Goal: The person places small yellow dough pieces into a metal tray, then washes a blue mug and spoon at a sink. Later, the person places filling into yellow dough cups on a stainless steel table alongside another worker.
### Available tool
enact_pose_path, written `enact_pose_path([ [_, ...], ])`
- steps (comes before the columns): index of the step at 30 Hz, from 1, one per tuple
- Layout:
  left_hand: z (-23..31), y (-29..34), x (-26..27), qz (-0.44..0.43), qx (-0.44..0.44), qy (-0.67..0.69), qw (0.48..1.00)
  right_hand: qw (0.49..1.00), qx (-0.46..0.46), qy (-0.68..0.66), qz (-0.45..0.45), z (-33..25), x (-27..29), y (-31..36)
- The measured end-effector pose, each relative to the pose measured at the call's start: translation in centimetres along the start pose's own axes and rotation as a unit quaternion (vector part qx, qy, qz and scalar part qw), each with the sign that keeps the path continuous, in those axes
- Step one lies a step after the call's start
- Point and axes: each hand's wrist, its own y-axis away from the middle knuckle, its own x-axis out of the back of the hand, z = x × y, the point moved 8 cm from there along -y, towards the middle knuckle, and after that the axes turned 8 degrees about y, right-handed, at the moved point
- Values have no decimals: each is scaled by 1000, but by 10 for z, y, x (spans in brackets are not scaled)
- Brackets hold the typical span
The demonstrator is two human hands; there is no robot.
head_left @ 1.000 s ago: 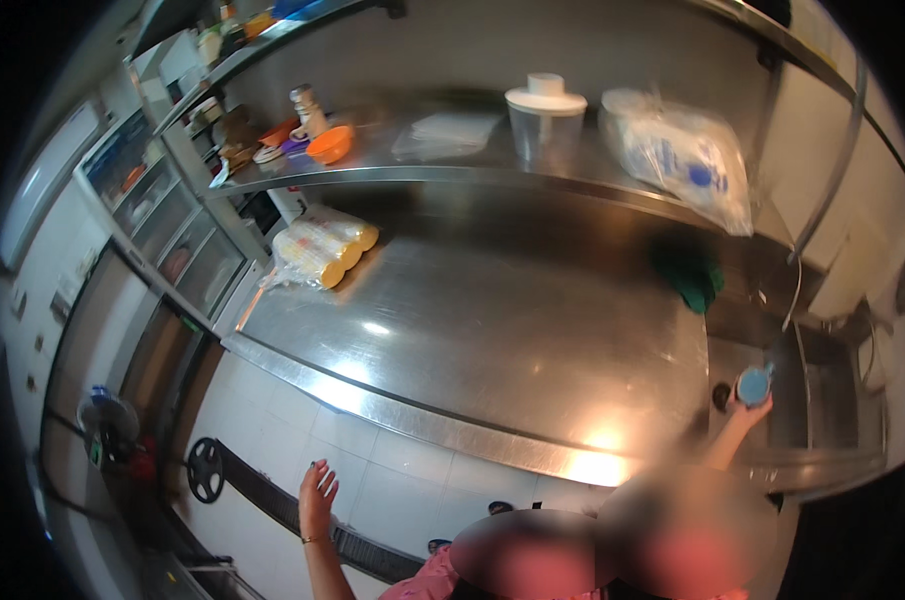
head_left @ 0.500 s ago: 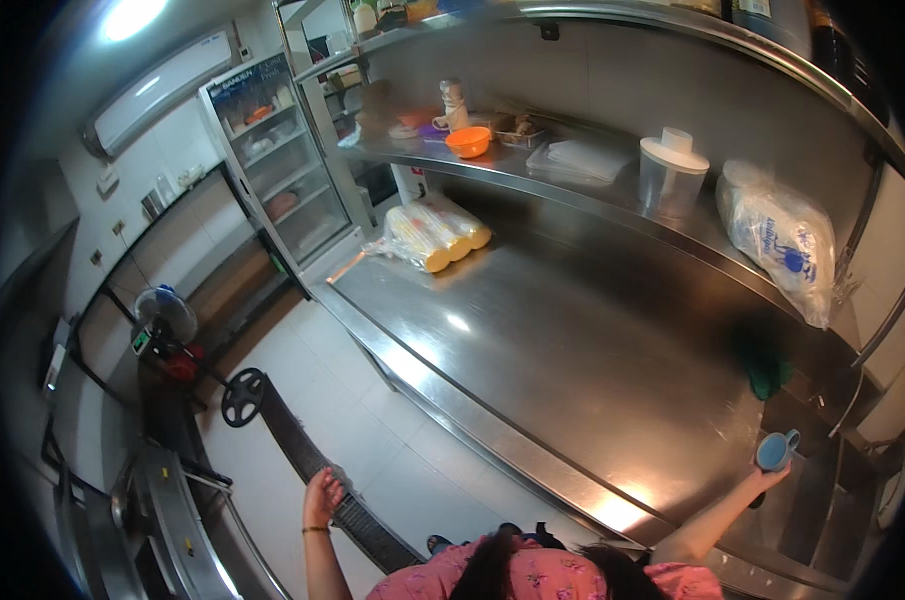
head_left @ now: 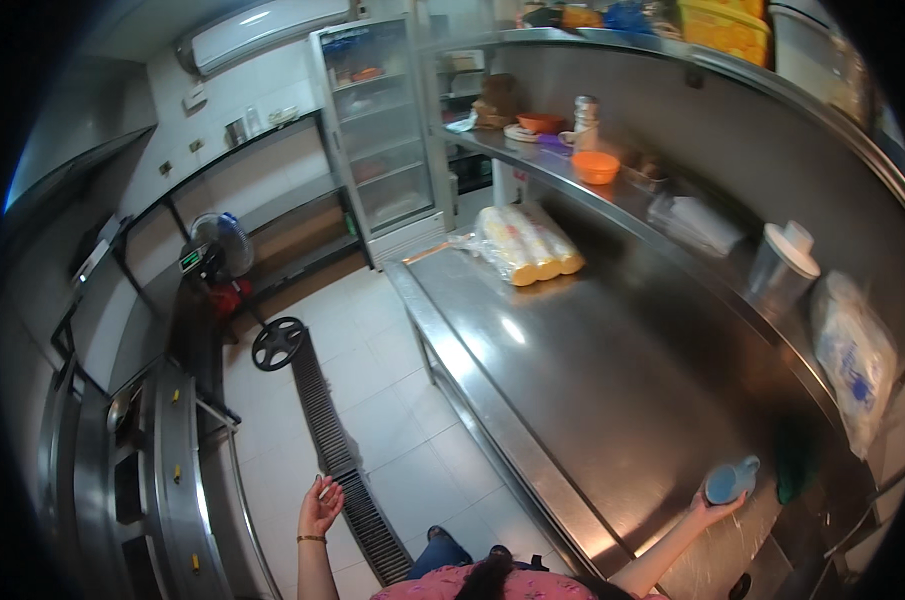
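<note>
My right hand (head_left: 714, 510) is closed round a light blue mug (head_left: 729, 482), its mouth facing up toward me and its handle on the far right side. The mug is over the right end of the steel table (head_left: 562, 380), near a dark green cloth-like thing (head_left: 796, 460). Whether anything is inside it, I cannot tell. Out to the left, my left hand (head_left: 320, 506) hangs above the tiled floor with nothing in it, its fingers loosely bent and apart.
Plastic-wrapped yellow rolls (head_left: 527, 245) lie at the table's far end. The shelf above bears an orange bowl (head_left: 595, 168), a white-lidded container (head_left: 784, 262) and a white plastic bag (head_left: 852, 365). A floor drain grate (head_left: 324, 420), a fan (head_left: 222, 245) and a glass-door fridge (head_left: 382, 130) are to the left.
The view has turned left, so the table and shelf sit farther right. My right hand has brought the mug from beside the sink area to over the table. My left hand remains empty.
</note>
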Motion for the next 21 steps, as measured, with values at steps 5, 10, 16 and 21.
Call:
enact_pose_path([
  [5, 31, -18, 34, 29, -18, 89, 995, 995, -80, 25, -60, 125, -77, 46],
  [10, 66, -74, 75, 85, -150, 145, 974, 977, -172, 79, -95, 251, -150, 91],
  [16, 113, -170, 54, 88, -104, 140, 981, 907, -327, 165, -208, 446, -211, 180],
  [21, 178, -252, -18, 45, -28, 53, 997, 832, -412, 266, -259, 615, -267, 269],
])
